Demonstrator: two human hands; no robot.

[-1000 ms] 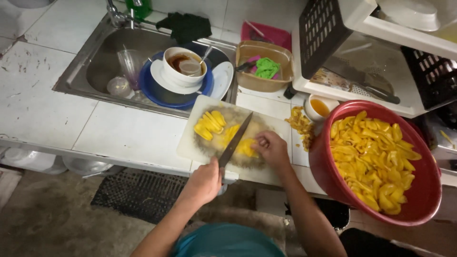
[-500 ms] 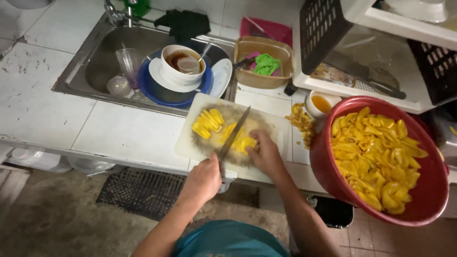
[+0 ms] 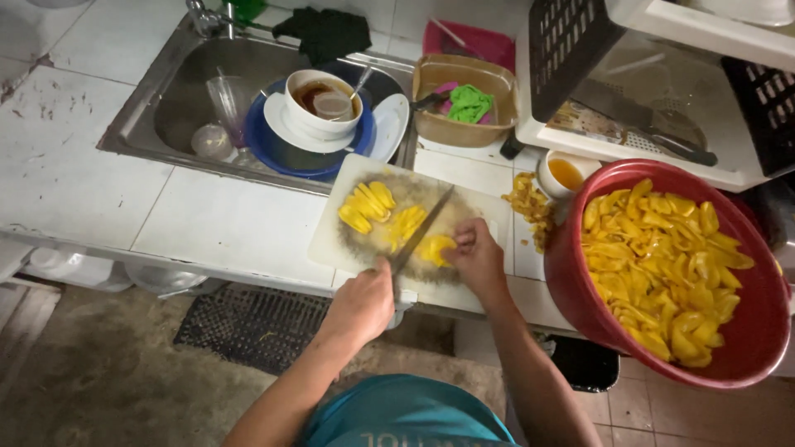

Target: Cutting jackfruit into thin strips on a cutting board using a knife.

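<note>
A white cutting board (image 3: 335, 240) lies on the tiled counter and carries yellow fruit pieces (image 3: 369, 206). My left hand (image 3: 361, 305) grips the handle of a knife (image 3: 422, 232), whose blade slants up and to the right across the board. Beside the blade, my right hand (image 3: 474, 258) presses on one yellow piece (image 3: 432, 247). A big red bowl (image 3: 571, 290) full of cut yellow pieces stands to the right of the board.
A steel sink (image 3: 166, 116) at the back left holds a blue plate, a white bowl and a glass. A brown tub (image 3: 431, 124) with a green cloth, a small cup (image 3: 566, 173), fruit scraps (image 3: 530, 207) and a white dish rack (image 3: 629, 149) stand behind. A black mat (image 3: 248, 327) lies on the floor.
The knife has stayed on the board, its blade angle shifting slightly. My right hand remains on the yellow piece. The view has moved a little.
</note>
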